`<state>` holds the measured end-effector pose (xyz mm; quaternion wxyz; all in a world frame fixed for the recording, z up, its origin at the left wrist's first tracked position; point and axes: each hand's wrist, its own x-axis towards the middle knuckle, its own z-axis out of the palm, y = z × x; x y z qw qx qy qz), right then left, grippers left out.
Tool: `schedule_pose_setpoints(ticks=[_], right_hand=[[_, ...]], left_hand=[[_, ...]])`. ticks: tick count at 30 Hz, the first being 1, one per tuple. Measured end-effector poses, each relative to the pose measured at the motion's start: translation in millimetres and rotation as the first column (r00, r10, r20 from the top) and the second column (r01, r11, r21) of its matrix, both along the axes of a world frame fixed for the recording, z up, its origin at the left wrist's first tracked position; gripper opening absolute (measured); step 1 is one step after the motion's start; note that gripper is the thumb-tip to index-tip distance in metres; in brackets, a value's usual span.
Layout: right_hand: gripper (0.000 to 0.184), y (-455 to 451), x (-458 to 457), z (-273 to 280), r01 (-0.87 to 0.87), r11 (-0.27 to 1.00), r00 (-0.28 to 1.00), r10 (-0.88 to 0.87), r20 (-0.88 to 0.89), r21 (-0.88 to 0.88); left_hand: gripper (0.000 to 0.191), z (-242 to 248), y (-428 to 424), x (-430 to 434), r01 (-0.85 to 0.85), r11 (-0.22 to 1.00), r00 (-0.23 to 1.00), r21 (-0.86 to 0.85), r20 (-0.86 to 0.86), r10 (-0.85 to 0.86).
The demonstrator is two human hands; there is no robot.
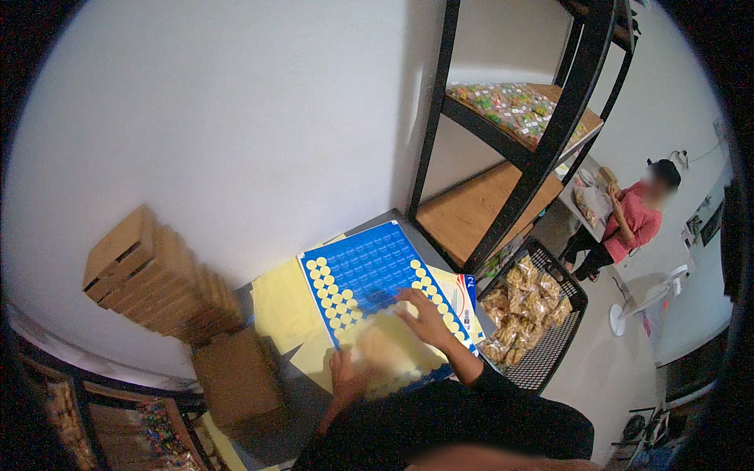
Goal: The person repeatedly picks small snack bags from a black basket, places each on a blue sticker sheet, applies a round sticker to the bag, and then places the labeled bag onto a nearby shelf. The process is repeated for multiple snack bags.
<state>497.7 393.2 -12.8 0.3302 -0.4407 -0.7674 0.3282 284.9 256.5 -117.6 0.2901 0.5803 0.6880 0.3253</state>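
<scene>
A blue printed sheet point(371, 253) with rows of pale yellow rounds point(333, 298) lies on the table before me. Toward my body, part of it shows a pale yellow area with a scalloped edge. My left hand point(347, 374) is at the sheet's near left edge, its thumb raised and its fingers blurred; whether it grips anything is unclear. Over the right half hovers my right hand point(425, 318), thumb and fingers apart, with nothing visible between them. Plain yellow paper point(283, 303) spreads beneath and left of the sheet. Under its right edge sits a printed packet point(466, 294) bearing writing.
Stacked cardboard boxes point(159, 277) stand left against the wall. At right, a black plastic basket point(568, 338) holds several clear bags of snacks point(518, 306). A black-framed shelf point(492, 206) rises behind, with small packets point(506, 106) on one board. Farther right, a person point(636, 224) stands at another table.
</scene>
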Motion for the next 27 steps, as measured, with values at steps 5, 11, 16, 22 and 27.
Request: schedule_pose_setpoints(ticks=[5, 11, 16, 22, 27], right_hand=[[0.043, 37, -4, 39, 0.142, 0.936, 0.982, -0.173, 0.070, 0.321], [0.037, 60, 58, 97, 0.449, 0.824, 0.881, -0.474, -0.014, 0.345], [0.030, 30, 62, 58, 0.183, 0.982, 0.976, -0.186, 0.112, 0.036], [0.027, -30, 30, -3, 0.100, 0.951, 0.993, -0.113, -0.030, -0.292], [0.018, -61, 10, -17, 0.105, 0.961, 0.988, -0.130, -0.084, -0.255]], left_hand=[[0.079, 8, 7, 2, -0.008, 1.000, 1.000, 0.027, -0.010, 0.008], [0.094, 40, 24, 4, 0.007, 0.997, 1.000, -0.071, -0.016, -0.008], [0.075, 40, 39, 14, -0.003, 0.977, 0.982, -0.212, 0.186, 0.043], [0.090, 19, 43, 24, -0.085, 0.996, 0.897, -0.005, 0.435, 0.079], [0.076, 14, 44, 22, 0.023, 0.998, 0.895, -0.061, 0.446, 0.007]])
